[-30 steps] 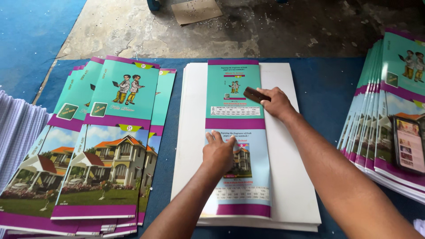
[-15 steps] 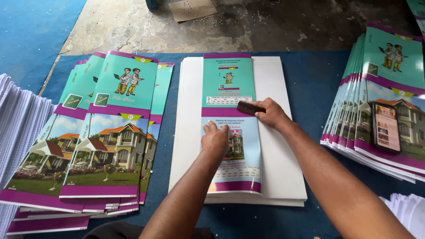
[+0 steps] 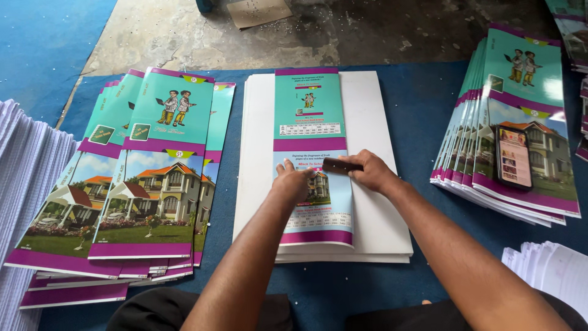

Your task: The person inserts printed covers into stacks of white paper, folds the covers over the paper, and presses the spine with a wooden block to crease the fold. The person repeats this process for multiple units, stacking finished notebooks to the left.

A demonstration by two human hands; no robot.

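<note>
While both hands work at the middle, the blue worktop (image 3: 398, 98) carries everything, so take the white stack (image 3: 367, 116) of sheets at its centre as the landmark. Left of the white stack, a fanned spread of covers (image 3: 147, 184), teal on top, house picture below, purple bands. Right of the white stack, a second cover pile (image 3: 520, 122), also fanned, with a dark phone (image 3: 513, 157) lying flat on it. Far left of the stack, paper edges (image 3: 24, 184) in a tall white block; more white paper (image 3: 551, 270) at the lower right. Beyond the stack, bare concrete floor (image 3: 343, 30) with a cardboard scrap (image 3: 257, 11).

On the white stack lies a folded cover (image 3: 309, 110), long and narrow, running along the stack's middle. Left hand (image 3: 293, 182) is flat on the folded cover, fingers spread, palm down, pressing, holding nothing. Right hand (image 3: 369, 172), just beside the left, is closed around a small dark tool (image 3: 340, 165), gripped at one end, with the tool's length laid across the folded cover near its middle purple band. Tool touches the cover surface.
</note>
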